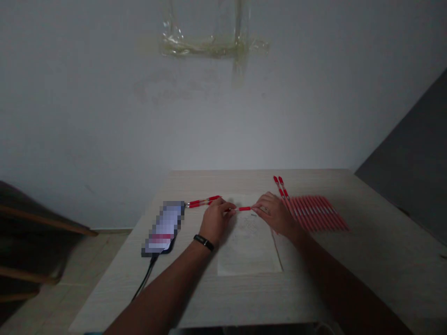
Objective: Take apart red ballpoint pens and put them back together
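Matt pale wood-grain table (366, 260), matt white paper sheet (247, 251), glossy red plastic pens (317, 213), crinkled clear tape (213, 44).

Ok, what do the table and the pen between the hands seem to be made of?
The table looks like pale wood or wood-look laminate, matt, with faint grain lines. The pen seems plastic: red with a pale section, smooth; too small to be sure.

Head-worn view, facing forward and down, table (366, 260) near
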`<action>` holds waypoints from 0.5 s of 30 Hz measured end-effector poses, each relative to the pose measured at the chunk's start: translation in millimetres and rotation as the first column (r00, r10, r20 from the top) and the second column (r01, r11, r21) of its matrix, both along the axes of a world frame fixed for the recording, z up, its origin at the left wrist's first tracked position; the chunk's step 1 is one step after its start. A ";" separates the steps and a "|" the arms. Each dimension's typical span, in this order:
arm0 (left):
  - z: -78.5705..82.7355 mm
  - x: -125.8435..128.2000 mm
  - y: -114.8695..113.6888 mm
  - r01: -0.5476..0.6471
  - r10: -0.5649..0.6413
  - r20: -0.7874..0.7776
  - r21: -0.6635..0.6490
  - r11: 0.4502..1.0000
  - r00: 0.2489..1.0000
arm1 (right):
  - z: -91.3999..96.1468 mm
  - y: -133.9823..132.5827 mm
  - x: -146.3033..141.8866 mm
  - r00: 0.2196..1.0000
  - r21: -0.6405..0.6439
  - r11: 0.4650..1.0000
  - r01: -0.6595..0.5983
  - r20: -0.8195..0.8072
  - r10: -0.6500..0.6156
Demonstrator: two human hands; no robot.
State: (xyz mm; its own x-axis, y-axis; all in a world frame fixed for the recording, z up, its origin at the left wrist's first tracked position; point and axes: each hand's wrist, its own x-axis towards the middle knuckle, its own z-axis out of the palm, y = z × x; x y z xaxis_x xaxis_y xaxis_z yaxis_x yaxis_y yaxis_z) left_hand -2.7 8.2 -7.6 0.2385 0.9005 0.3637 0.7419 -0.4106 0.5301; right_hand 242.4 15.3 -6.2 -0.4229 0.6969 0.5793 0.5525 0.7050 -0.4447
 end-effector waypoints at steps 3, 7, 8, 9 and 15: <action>-1.5 -0.1 1.8 -0.001 0.001 0.020 0.009 1.000 1.000 | 0.5 -1.4 -1.3 1.000 -0.002 1.000 -0.001 0.001 0.001; -1.1 0.1 2.4 -0.001 0.001 0.024 -0.003 1.000 1.000 | 2.5 -2.9 -2.3 1.000 -0.005 1.000 0.007 0.003 -0.007; -0.4 0.1 2.0 0.000 0.001 0.018 -0.008 1.000 1.000 | 2.8 -3.2 -2.6 1.000 -0.006 1.000 0.002 0.005 -0.002; 0.5 0.2 1.5 0.001 -0.001 0.011 -0.013 1.000 1.000 | 2.9 -3.4 -2.8 1.000 -0.008 1.000 -0.008 0.011 0.008; 5.2 0.3 -1.3 0.023 -0.024 -0.027 -0.027 0.999 0.999 | -0.8 -1.6 -2.2 0.999 -0.035 0.998 -0.042 0.028 0.043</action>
State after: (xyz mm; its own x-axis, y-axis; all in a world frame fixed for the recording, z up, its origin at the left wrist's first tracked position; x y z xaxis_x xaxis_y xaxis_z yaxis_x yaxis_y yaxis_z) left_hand -2.4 6.8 -2.4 0.2693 0.9038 0.3325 0.7466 -0.4140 0.5208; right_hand 240.2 13.7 -7.0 -0.4687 0.6974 0.5422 0.5352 0.7125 -0.4538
